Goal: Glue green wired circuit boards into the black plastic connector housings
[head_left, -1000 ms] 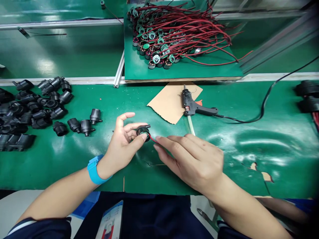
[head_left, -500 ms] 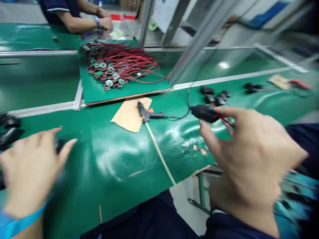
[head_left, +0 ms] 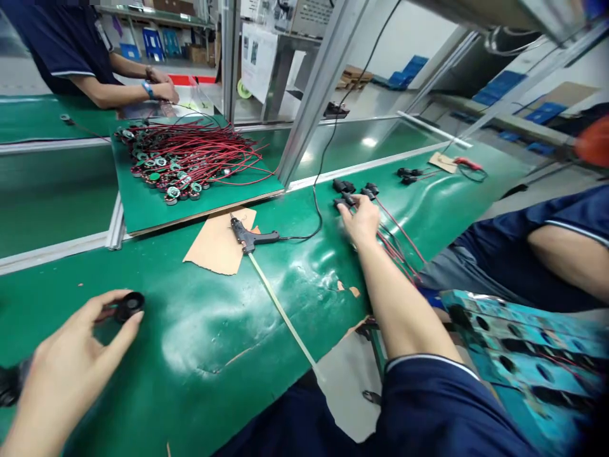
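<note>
My left hand [head_left: 78,365] grips a short black cylindrical housing [head_left: 129,307] between thumb and fingers, its round open end facing up, just over the green table [head_left: 157,266]. Farther off to the right, my right hand [head_left: 364,222] has its thumb and fingertips closed around a black wired part [head_left: 349,198] within a small cluster of similar black parts [head_left: 370,189]. Red wires [head_left: 397,257] trail from the cluster toward the table's near edge. Between my hands lies a black glue gun [head_left: 244,239] on a torn cardboard piece [head_left: 214,251], a long pale glue stick [head_left: 280,311] protruding from it.
A raised green board [head_left: 136,216] carries heaped red-wired components [head_left: 190,155]. Behind it, a co-worker's hands [head_left: 164,90] are busy. A metal post [head_left: 311,82] rises beside the board. At right are another person's sleeve [head_left: 578,212] and a teal tray [head_left: 516,355].
My right hand has moved away from me with the black wired part, down to the cluster. My left hand has lifted the black housing into plain sight. The view has turned right.
</note>
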`<state>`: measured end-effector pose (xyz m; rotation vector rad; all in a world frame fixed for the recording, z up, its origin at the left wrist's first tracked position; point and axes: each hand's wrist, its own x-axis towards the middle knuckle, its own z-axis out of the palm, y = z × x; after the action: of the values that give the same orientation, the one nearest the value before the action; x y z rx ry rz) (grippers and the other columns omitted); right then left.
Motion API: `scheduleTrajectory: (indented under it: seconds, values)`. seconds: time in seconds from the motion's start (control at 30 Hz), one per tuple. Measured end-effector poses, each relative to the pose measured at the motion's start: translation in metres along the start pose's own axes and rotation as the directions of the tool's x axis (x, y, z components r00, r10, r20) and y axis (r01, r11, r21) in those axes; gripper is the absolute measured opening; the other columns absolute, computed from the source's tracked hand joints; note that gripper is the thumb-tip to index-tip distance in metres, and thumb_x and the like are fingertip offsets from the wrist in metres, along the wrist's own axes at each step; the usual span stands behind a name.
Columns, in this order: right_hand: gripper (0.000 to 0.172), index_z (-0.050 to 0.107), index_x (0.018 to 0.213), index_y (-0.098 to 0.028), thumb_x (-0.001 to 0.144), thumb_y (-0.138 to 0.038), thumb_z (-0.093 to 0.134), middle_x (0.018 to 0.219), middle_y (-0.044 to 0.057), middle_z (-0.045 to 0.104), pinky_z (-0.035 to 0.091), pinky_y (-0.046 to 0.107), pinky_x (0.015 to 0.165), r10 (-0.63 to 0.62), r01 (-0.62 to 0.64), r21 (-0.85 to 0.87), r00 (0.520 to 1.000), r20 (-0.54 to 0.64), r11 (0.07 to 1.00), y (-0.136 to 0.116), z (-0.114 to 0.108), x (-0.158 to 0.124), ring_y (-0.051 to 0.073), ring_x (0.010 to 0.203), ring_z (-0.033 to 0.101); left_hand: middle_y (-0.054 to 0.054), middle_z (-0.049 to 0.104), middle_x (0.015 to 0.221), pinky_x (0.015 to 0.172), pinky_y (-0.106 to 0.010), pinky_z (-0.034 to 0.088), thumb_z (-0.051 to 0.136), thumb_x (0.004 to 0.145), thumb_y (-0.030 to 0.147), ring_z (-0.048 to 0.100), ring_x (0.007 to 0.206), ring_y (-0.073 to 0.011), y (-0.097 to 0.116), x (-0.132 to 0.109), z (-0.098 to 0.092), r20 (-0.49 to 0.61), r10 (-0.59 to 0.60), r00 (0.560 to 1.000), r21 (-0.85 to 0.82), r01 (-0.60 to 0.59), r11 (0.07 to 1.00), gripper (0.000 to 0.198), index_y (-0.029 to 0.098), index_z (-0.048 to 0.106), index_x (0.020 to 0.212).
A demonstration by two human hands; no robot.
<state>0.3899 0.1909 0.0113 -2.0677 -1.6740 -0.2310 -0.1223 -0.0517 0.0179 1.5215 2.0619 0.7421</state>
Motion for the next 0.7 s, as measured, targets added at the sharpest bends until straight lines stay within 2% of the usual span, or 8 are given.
scheduleTrajectory:
  seconds: [0.03,0.07,0.13,0.2,0.33,0.4,0.53,0.7]
  values:
    - [0.038,0.061,0.12,-0.011,0.093,-0.036,0.052,0.121,0.025,0.068,0.042,0.05,0.095,-0.041,0.042,0.029,0.999,-0.01,0.999,-0.011,0.0,0.002,0.037,0.112,0.058,0.007,0.074,0.084,0.056,-0.03,0.042,0.074,0.08,0.048,0.058,0.05,-0.0181,0.013,-0.003,0.003,-0.049,-0.033,0.998,0.052,0.036,0.998,0.041,0.036,0.063,0.117]
    - [0.036,0.064,0.117,-0.012,0.094,-0.037,0.051,0.121,0.024,0.068,0.04,0.052,0.098,-0.097,0.097,0.063,0.995,-0.013,0.993,-0.024,-0.001,0.003,0.037,0.115,0.057,0.002,0.076,0.099,0.064,-0.032,0.048,0.074,0.079,0.051,0.066,0.063,-0.0205,0.023,-0.006,0.007,-0.076,-0.012,0.997,0.012,0.013,1.0,0.044,0.032,0.064,0.117]
    - [0.032,0.068,0.11,-0.016,0.096,-0.039,0.051,0.118,0.019,0.071,0.037,0.05,0.103,-0.241,0.238,0.141,0.971,0.001,0.961,-0.057,-0.001,0.0,0.036,0.117,0.056,-0.006,0.073,0.117,0.084,-0.036,0.053,0.07,0.084,0.051,0.071,0.097,-0.0268,0.035,-0.01,0.015,-0.034,0.026,0.999,-0.199,-0.032,0.979,0.043,0.025,0.062,0.118]
    - [0.03,0.071,0.104,-0.02,0.097,-0.042,0.052,0.114,0.014,0.073,0.037,0.047,0.104,-0.401,0.385,0.223,0.916,0.032,0.896,-0.098,0.002,-0.006,0.033,0.114,0.058,-0.011,0.071,0.123,0.093,-0.038,0.053,0.067,0.088,0.049,0.068,0.112,-0.0291,0.038,-0.011,0.022,0.048,0.027,0.998,-0.431,-0.004,0.903,0.042,0.021,0.06,0.119]
    - [0.027,0.073,0.106,-0.023,0.099,-0.039,0.053,0.113,0.009,0.075,0.038,0.042,0.102,-0.626,0.568,0.343,0.776,0.079,0.748,-0.183,0.02,-0.013,0.029,0.112,0.059,-0.013,0.07,0.119,0.092,-0.039,0.054,0.067,0.09,0.044,0.071,0.102,-0.0277,0.038,-0.014,0.028,0.173,0.011,0.985,-0.648,0.106,0.754,0.039,0.02,0.058,0.119]
    - [0.025,0.071,0.114,-0.021,0.098,-0.033,0.055,0.119,0.01,0.073,0.038,0.042,0.102,-0.665,0.598,0.365,0.741,0.086,0.713,-0.218,0.031,-0.008,0.03,0.116,0.057,-0.01,0.069,0.114,0.09,-0.038,0.052,0.063,0.092,0.039,0.069,0.095,-0.0248,0.038,-0.014,0.028,0.188,0.03,0.982,-0.692,0.111,0.713,0.033,0.021,0.059,0.119]
    - [0.026,0.068,0.117,-0.018,0.092,-0.023,0.061,0.12,0.014,0.071,0.038,0.045,0.102,-0.658,0.588,0.362,0.745,0.106,0.723,-0.262,0.048,0.006,0.033,0.116,0.055,-0.005,0.066,0.1,0.082,-0.034,0.048,0.055,0.09,0.026,0.06,0.081,-0.0191,0.039,-0.011,0.027,0.159,0.021,0.987,-0.709,0.099,0.698,0.024,0.021,0.06,0.113]
    - [0.026,0.065,0.115,-0.017,0.09,-0.024,0.064,0.115,0.015,0.072,0.044,0.041,0.094,-0.602,0.524,0.348,0.781,0.169,0.777,-0.274,0.057,0.008,0.031,0.107,0.06,-0.003,0.062,0.097,0.078,-0.032,0.043,0.053,0.091,0.026,0.054,0.078,-0.0176,0.038,-0.008,0.027,0.144,0.013,0.989,-0.67,0.088,0.737,0.02,0.023,0.057,0.11]
